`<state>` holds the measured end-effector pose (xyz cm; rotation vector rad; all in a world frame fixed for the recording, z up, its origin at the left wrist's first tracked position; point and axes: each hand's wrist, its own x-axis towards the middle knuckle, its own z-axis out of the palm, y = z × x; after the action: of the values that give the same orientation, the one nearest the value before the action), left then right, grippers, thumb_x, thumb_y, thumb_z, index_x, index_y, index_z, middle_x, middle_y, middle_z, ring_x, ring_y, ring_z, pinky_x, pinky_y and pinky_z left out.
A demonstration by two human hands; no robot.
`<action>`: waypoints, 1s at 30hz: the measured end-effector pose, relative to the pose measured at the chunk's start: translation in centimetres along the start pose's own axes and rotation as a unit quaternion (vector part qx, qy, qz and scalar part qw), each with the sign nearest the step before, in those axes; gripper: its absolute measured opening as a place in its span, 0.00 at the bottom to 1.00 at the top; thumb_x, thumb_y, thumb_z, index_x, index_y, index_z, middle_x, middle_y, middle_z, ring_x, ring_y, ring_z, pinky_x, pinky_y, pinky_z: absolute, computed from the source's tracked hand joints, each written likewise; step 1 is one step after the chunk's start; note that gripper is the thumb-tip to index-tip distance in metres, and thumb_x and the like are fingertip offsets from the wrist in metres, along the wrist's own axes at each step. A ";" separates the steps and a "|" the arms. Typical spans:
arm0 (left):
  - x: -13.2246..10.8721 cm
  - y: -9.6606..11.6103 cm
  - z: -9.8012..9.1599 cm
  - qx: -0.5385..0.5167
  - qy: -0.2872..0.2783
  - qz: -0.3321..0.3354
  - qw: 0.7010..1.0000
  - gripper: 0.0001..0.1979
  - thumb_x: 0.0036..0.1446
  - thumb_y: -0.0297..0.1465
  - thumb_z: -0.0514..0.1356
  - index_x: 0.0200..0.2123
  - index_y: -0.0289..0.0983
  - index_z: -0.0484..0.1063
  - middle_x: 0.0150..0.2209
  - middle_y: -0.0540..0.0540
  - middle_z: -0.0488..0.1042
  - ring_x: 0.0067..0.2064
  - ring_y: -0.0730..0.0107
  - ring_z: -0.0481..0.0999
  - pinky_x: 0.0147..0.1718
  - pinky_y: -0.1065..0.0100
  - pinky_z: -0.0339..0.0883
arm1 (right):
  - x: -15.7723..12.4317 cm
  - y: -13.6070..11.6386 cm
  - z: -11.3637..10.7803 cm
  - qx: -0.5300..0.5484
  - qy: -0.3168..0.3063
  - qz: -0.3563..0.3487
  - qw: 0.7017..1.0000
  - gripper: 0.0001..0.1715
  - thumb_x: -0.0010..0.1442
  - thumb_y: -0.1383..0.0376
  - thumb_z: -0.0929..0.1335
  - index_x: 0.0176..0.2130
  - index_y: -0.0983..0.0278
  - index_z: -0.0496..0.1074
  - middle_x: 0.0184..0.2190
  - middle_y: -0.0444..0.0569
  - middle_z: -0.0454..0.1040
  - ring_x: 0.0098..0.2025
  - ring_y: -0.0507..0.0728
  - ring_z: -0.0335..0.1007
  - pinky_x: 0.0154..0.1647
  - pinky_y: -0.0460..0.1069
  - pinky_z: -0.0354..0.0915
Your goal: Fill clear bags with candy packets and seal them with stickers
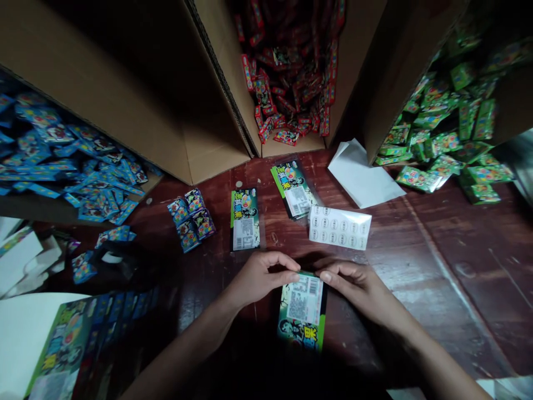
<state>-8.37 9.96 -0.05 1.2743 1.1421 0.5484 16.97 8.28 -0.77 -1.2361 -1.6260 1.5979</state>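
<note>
A green and black printed candy packet (303,316) with a white label lies in front of me, its printing upside down to my view. My left hand (264,280) pinches its top edge between thumb and fingers. At the same edge, on the other corner, my right hand (353,286) is closed with its thumb on the packet. Just beyond the hands sits a white sheet of round stickers (340,228). A similar flat packet (245,219) lies to the left, and a small stack of such packets (295,189) is farther back.
Small blue and purple candy packs (191,219) form a block on the left of the dark wooden table (449,311). Cardboard boxes hold blue packs (62,150), red packs (291,100) and green packs (449,128). White paper (364,175) lies by the right box; a black tape dispenser-like object (114,261) is left.
</note>
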 end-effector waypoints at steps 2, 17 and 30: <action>0.7 0.2 0.2 0.032 -0.011 0.041 0.999 0.06 0.56 0.34 0.68 0.36 0.38 0.79 0.43 0.45 0.81 0.44 0.65 0.80 0.48 0.61 0.72 | 1.2 -0.2 -1.4 -0.085 0.018 -0.070 0.994 0.12 0.67 0.56 0.67 0.40 0.57 0.79 0.48 0.49 0.76 0.56 0.60 0.69 0.56 0.56 0.67; 5.9 1.4 2.1 0.236 -0.090 0.114 0.961 0.03 0.53 0.29 0.67 0.33 0.41 0.78 0.67 0.43 0.64 0.62 0.57 0.71 0.48 0.63 0.71 | 11.7 -0.6 -8.0 -0.495 0.025 -0.239 0.835 0.12 0.71 0.61 0.63 0.43 0.61 0.76 0.39 0.52 0.75 0.43 0.61 0.65 0.45 0.55 0.62; 3.2 2.3 2.2 0.169 -0.065 0.125 0.975 0.06 0.58 0.28 0.62 0.39 0.40 0.76 0.54 0.45 0.72 0.52 0.64 0.75 0.52 0.63 0.68 | 2.0 -4.0 -5.9 -0.018 -0.018 -0.020 0.999 0.15 0.67 0.57 0.68 0.52 0.56 0.67 0.38 0.45 0.70 0.38 0.54 0.68 0.39 0.49 0.68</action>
<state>-4.62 12.30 0.67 1.7388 0.9969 0.4575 20.35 13.26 3.50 -1.1926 -1.6974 1.5819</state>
